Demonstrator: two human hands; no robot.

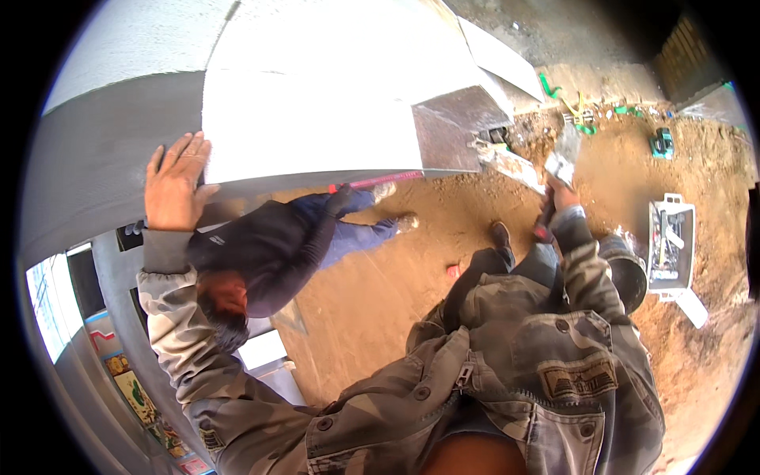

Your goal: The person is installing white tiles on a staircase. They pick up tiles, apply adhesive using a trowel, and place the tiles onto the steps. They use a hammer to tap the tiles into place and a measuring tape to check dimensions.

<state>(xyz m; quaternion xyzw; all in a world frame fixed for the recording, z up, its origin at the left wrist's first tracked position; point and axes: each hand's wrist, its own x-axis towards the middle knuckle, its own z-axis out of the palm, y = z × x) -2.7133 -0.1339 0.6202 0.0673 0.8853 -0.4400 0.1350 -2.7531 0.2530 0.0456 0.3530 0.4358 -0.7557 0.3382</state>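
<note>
My left hand [176, 180] lies flat with fingers a little apart on the dark grey edge [111, 150] beside a large white panel [309, 103], at upper left. My right hand [561, 195], low at the right, grips a trowel [564, 158] with a wide, pale-smeared metal blade pointing upward. Another white board [503, 51] lies along the far side of the panel, beside a brownish square piece [447, 131].
A co-worker [269, 253] in a dark top bends below the panel, holding a pink bar [388, 180]. At right are a black bucket [625, 277], a grey tub of tools [665, 245] and a teal power tool [662, 142]. Dirt ground and rubble lie below.
</note>
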